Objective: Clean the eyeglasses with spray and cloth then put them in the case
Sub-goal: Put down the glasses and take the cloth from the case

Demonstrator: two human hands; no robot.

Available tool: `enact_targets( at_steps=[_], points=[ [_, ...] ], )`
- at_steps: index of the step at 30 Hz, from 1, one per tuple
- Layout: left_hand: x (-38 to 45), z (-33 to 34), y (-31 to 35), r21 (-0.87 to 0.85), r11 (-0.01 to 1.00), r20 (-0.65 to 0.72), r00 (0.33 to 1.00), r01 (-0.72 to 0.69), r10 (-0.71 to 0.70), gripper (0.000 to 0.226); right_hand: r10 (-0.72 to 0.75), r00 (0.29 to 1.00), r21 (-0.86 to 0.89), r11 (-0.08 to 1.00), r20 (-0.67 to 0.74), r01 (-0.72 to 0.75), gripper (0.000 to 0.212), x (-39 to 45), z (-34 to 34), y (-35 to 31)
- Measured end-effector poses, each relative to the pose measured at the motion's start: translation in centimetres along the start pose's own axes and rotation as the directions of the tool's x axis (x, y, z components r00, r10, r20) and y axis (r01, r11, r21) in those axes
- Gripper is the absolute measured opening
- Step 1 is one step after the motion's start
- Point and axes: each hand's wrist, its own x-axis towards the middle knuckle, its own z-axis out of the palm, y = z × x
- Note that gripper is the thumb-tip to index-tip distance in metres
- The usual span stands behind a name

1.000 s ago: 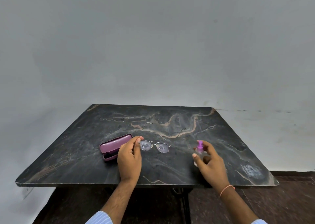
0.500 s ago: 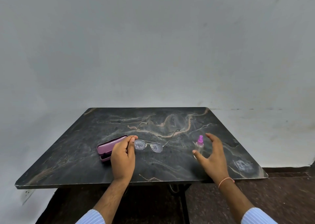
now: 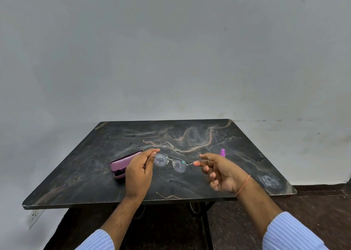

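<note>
1. since the earlier frames the right hand [image 3: 223, 172] has let go of the spray bottle [image 3: 222, 152] and come across to the eyeglasses [image 3: 170, 162], which it now pinches at their right end between thumb and forefinger; its other fingers are loosely curled.
2. left hand [image 3: 139, 171] keeps its pinch on the left end of the frame, thumb and forefinger closed on the hinge by the left lens.
3. eyeglasses hang between the two hands above the dark marble table [image 3: 79, 173], temples unfolded and pointing away from the person; both lenses are speckled with droplets.
4. spray bottle stands upright on the table just behind the right hand, only its pink cap showing past the fingers.
5. purple case [image 3: 121, 164] lies on the table left of the left hand and partly hidden by it, its lid slightly ajar at the near end.
6. a thin orange band [image 3: 244, 185] circles the right wrist, and striped blue sleeves [image 3: 292, 234] show at the bottom edge.
</note>
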Motion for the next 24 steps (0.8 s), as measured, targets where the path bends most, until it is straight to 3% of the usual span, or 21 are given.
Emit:
enact_targets(
  at_steps=[7, 10, 14, 17, 20, 24],
  points=[
    [1.4, -1.3, -1.1, 0.144, 0.965, 0.191, 0.963, -0.218, 0.189, 0.032, -0.04, 0.999, 0.014, 0.999, -0.03, 0.04, 0.016, 0.8, -0.8, 0.0],
    [2.9, -1.6, -1.9, 0.243, 0.866, 0.358, 0.87, -0.436, 0.338, 0.03, -0.122, 0.983, -0.012, 0.992, -0.135, 0.122, 0.019, 1.5, -1.2, 0.2],
    [5.0, -1.2, -2.5, 0.278, 0.713, 0.541, 0.718, -0.644, 0.439, 0.03, -0.221, 0.939, -0.068, 0.975, -0.264, 0.21, 0.048, 3.0, -1.8, 1.1],
    [6.1, -0.9, -3.3, 0.295, 0.64, 0.616, 0.653, -0.71, 0.441, 0.029, -0.258, 0.913, -0.132, 0.965, -0.317, 0.226, 0.019, 3.6, -1.5, 1.6],
    [6.5, -0.4, -4.2, 0.325, 0.603, 0.648, 0.636, -0.728, 0.42, 0.03, -0.326, 0.885, -0.241, 0.936, -0.332, 0.255, 0.034, 4.8, -1.6, 2.6],
    [6.3, 0.0, -5.5, 0.339, 0.617, 0.67, 0.643, -0.71, 0.372, 0.029, -0.359, 0.878, -0.364, 0.901, -0.317, 0.237, 0.021, 5.5, -1.8, 3.6]
  ],
)
